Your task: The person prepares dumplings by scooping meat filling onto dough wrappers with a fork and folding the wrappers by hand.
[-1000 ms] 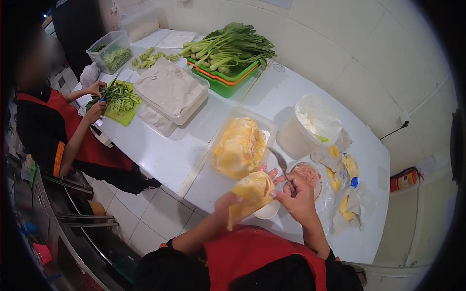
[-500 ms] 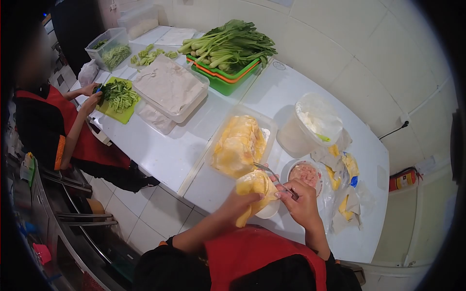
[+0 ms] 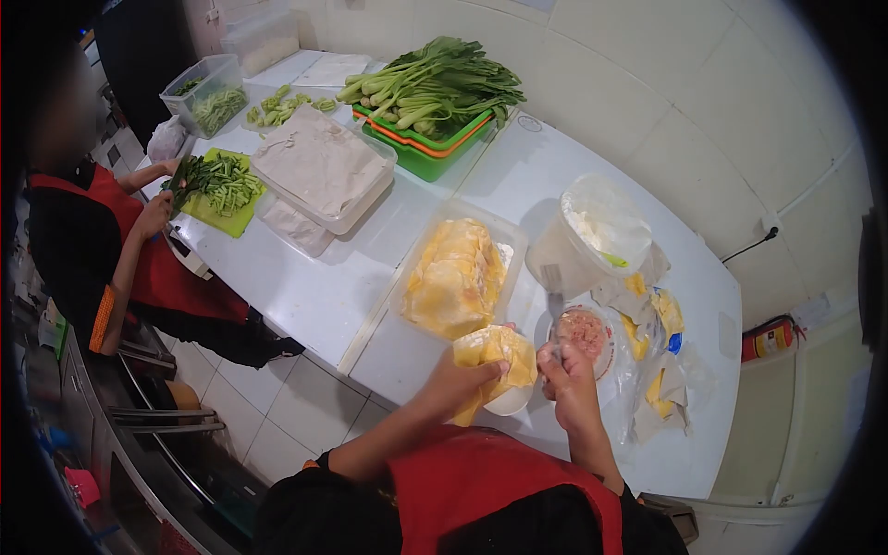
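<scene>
One yellow sheet [image 3: 499, 348] is in the left hand [image 3: 461, 383], pinched with the thumb on its upper side; it hangs partly over a white dish [image 3: 511, 401]. The right hand [image 3: 573, 381] grips a fork [image 3: 554, 303], whose long axis points away from the body, tines at the far end. The pink mince [image 3: 585, 333] lies just beyond the right hand, to the right side of the fork, in a bowl [image 3: 608, 359] on the tabletop [image 3: 527, 176]. Of the two hands, the right is clearly nearer to it. The fork is blurred, so perhaps something clings to the tines, but I cannot tell. The left fingertips are mostly hidden behind the sheet, which also covers part of the dish.
</scene>
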Demonstrator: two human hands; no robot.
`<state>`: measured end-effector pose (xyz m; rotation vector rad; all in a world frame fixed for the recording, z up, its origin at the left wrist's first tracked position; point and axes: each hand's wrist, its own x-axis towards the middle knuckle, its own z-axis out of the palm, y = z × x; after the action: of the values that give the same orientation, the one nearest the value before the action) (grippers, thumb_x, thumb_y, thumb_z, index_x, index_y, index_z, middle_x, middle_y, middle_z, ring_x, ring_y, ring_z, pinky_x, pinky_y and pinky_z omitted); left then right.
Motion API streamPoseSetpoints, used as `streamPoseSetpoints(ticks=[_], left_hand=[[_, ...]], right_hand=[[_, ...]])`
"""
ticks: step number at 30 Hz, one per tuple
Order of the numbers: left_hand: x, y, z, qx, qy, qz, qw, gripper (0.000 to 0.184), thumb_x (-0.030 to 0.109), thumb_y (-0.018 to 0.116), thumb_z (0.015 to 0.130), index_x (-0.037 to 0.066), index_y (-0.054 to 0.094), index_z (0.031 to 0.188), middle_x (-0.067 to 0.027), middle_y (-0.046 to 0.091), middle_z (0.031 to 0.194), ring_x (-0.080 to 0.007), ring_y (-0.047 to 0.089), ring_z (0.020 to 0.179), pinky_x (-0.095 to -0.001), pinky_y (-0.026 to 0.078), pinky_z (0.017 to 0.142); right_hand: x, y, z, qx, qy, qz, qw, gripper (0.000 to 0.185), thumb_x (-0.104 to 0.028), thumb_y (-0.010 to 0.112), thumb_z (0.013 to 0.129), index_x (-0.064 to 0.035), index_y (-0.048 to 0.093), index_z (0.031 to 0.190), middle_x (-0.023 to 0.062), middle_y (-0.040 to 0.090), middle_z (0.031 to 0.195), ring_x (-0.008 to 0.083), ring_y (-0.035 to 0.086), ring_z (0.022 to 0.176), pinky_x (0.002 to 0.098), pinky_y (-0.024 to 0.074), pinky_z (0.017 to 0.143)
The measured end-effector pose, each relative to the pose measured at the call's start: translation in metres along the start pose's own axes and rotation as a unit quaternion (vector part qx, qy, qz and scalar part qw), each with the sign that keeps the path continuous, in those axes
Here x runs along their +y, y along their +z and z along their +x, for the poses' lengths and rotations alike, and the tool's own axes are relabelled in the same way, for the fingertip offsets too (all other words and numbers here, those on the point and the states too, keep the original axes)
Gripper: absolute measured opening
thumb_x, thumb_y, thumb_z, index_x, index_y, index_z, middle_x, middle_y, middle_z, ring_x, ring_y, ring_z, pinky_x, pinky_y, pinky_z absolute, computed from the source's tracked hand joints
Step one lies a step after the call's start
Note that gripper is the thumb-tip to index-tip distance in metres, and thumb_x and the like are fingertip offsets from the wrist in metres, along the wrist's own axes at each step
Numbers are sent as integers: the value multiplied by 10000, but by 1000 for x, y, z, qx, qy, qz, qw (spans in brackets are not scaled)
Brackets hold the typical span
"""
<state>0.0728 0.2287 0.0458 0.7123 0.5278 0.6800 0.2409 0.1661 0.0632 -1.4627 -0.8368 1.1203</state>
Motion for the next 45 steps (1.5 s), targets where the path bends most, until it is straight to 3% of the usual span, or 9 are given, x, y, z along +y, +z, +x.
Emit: streamPoseSetpoints(ticks=[4,7,8,15,23,32,35,41,45], left_hand=[[5,1,-2,56,10,65,996,546,94,647,786,29,425,1281,-63,564,1072,-135,559,961,-275,466,820],[2,0,-2,62,16,60,996,511,41,624,794,10,431,1266,-73,571,1072,-123,551,957,-265,465,799],[-2,-1,-1,55,23,46,997,508,40,628,788,11,439,1258,-76,572,1070,-121,551,954,-265,465,792],[-8,-8,-1,84,52,160,982,352,37,632,774,-19,537,1108,-79,610,964,-112,583,842,-252,478,722],[-1,1,-6,117,50,117,985,285,94,645,775,3,576,1036,-48,619,912,-99,582,780,-243,482,675],[-13,-3,-2,119,86,156,977,256,98,653,790,5,585,1019,-35,619,879,-87,575,752,-240,477,658],[-13,-2,-3,124,77,162,976,261,86,654,787,2,584,1024,-39,622,888,-88,577,755,-238,477,667],[-15,-4,1,121,124,169,970,327,68,647,783,-15,546,1083,-67,618,954,-100,573,839,-256,474,722],[-13,-8,2,107,111,188,970,362,59,641,784,-18,522,1117,-77,612,987,-105,567,888,-264,470,761]], right_hand=[[-10,4,-14,68,-186,-136,971,33,-62,603,805,-37,583,814,-20,510,664,88,478,563,222,369,478],[-19,5,-14,-54,-341,-333,878,135,-31,661,708,-41,612,833,45,555,710,164,533,594,257,426,507],[-21,16,-16,-36,-314,-369,874,219,-10,673,650,-49,626,860,84,565,739,215,550,602,281,460,541],[-12,21,-13,-6,-321,-352,879,160,-18,653,687,-40,616,841,101,577,739,239,585,622,315,468,546],[-13,20,-16,-25,-224,-317,921,112,-56,653,732,-12,611,826,116,580,705,231,571,596,307,450,536],[-10,26,-11,25,-314,-365,876,125,-92,686,726,-26,600,788,104,579,703,223,543,548,302,436,516],[-9,24,-11,14,-273,-353,895,110,-85,670,732,-26,597,790,105,565,670,218,540,551,297,438,519],[3,14,-8,-30,-102,-204,973,19,-21,581,782,-28,593,796,-22,510,588,37,440,519,197,347,478],[3,13,-5,-8,-104,-156,982,36,-5,551,796,-24,580,803,-66,488,609,-10,392,539,168,306,477]])
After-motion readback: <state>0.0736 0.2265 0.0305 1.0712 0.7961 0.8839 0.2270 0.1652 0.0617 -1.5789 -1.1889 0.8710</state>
